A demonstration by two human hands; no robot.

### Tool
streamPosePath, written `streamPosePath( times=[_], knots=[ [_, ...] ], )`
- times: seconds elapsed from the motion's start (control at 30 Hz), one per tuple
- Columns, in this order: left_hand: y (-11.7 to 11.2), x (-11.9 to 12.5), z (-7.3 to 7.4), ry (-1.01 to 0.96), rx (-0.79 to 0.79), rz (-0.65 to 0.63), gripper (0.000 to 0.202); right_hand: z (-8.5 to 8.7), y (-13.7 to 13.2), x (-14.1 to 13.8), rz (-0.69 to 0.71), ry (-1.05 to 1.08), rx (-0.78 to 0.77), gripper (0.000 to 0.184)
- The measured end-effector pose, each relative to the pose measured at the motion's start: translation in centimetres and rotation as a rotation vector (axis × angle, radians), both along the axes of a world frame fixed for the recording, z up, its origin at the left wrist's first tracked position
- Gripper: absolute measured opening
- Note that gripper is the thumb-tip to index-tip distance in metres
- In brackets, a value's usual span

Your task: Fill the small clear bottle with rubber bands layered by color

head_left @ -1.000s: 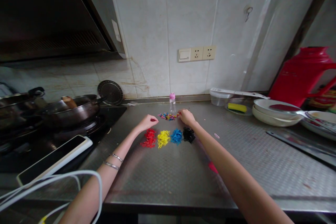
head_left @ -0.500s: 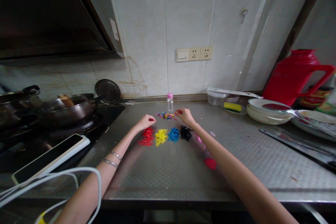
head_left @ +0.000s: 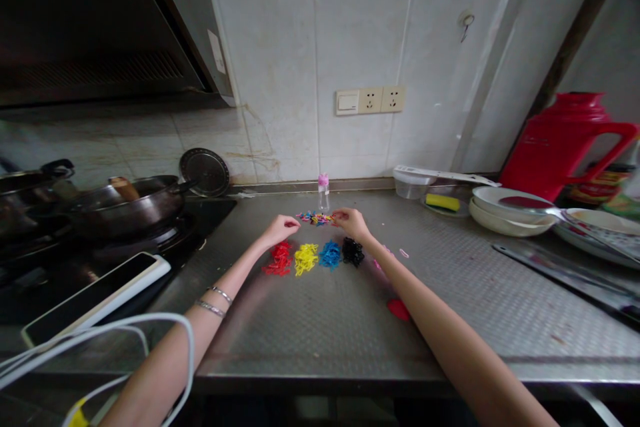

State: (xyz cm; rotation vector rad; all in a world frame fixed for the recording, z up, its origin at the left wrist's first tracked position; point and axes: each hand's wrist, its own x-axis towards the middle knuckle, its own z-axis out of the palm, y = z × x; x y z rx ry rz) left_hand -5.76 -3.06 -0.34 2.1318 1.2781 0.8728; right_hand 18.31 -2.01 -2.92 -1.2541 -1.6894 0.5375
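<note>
Two bare hands and five heaps of small elastic bands, entered in order.

Left hand [head_left: 280,230]: palm down, two thin silver bangles [head_left: 213,300] on the wrist. Its fingers [head_left: 291,224] are drawn narrow, with a red speck at the tips (too small to tell whether a band is held).

Right hand [head_left: 353,223]: its fingers [head_left: 339,215] are also narrow, just at the edge of the mixed heap [head_left: 315,218]. Whether they hold anything cannot be told.

Mixed heap: many colours, lying between both sets of fingertips on the stainless steel worktop [head_left: 310,340].

Just below the fingers, left to right: red heap [head_left: 279,259], yellow heap [head_left: 306,259], blue heap [head_left: 330,255], black heap [head_left: 353,252].

Just beyond the fingertips: a clear bottle with a pink cap [head_left: 324,192].

Right of the right fingers: a loose pink band [head_left: 403,253].

Handling (judged, not weighed): the bands should be nearly weightless, soft and stretchy, and apt to snag one another. They would be best pinched singly by a free loop at the heap's edge, between the fingertips.
</note>
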Motion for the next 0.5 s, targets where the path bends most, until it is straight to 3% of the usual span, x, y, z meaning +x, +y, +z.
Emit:
streamPosePath(
  times=[0.2,0.5],
  knots=[
    [-2.4,3.1,1.2,-0.216,-0.094,0.008,0.031,0.9,-1.0,-1.8,0.237,0.392,-0.142,0.03],
    [-2.7,3.9,0.5,-0.329,-0.184,-0.042,0.035,2.0,-3.1,-3.8,0.4,0.43,-0.177,0.031]
  ],
)
